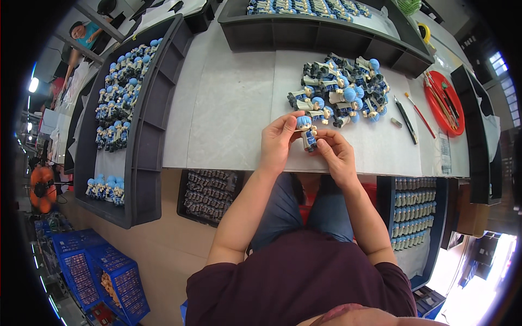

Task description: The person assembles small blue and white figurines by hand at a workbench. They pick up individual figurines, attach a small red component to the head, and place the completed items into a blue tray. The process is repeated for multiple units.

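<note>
A small blue-haired figurine (308, 133) in blue and white is held upright over the near edge of the pale worktable (228, 103). My left hand (278, 142) pinches it at the head between thumb and fingers. Around its lower body close the thumb and fingers of my right hand (336, 155). Just beyond my hands lies a loose heap of similar figurines (348, 89), piled in different directions.
Grey crates of figurines stand at the left (168, 81) and far side (321, 38). A red tray (455, 117) of brushes, a black pen-like tool (405, 122) and a thin red brush (421, 117) lie right. Below the table are more crates (385, 217). Another person (87, 35) is far left.
</note>
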### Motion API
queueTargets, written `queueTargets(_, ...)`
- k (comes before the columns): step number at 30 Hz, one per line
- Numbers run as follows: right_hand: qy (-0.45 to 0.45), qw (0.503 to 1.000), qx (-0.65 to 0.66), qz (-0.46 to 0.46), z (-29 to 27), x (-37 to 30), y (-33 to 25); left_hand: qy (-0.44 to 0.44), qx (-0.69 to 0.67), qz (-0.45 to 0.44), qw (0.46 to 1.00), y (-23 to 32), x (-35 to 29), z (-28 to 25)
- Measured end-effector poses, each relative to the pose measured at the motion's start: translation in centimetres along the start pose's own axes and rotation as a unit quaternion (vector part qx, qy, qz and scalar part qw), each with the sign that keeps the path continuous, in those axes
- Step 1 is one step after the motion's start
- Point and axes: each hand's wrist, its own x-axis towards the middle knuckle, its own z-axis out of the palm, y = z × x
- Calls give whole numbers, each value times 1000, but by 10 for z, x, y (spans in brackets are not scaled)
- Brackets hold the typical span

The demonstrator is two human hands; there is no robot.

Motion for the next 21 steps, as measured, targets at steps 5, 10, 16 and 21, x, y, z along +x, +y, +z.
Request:
queueTargets(5,6,1000,4,0,-1,0,1,-16,1,1,1000,1,-1,3)
queueTargets(10,-2,1000,17,1,-2,-1,3,-17,16,2,1000,-2,0,-3)
queueTargets(16,-26,1000,7,1,0,-2,-2,-7,13,3,1000,-1,0,-2)
queueTargets(21,-37,999,34,12,-2,0,-2,-6,11,16,1000,-2,0,0)
